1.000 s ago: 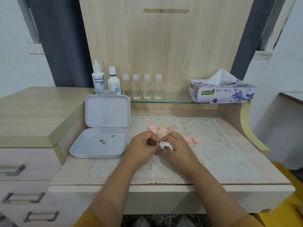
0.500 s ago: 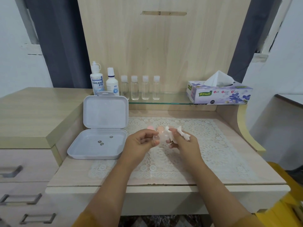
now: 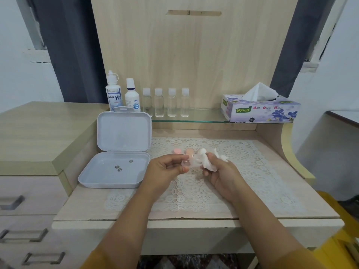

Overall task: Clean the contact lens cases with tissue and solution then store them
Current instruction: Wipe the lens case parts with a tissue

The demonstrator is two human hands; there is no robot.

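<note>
You wear mustard-yellow sleeves [image 3: 97, 257] that end near the elbows, so your forearms are bare. Your left hand [image 3: 165, 169] and right hand [image 3: 223, 173] have no rings, watch or gloves.

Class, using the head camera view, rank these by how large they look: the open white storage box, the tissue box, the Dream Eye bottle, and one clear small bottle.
1. Open white storage box
2. Tissue box
3. Dream Eye bottle
4. Clear small bottle

The storage box sits nearer the camera, which exaggerates its lead.
</note>
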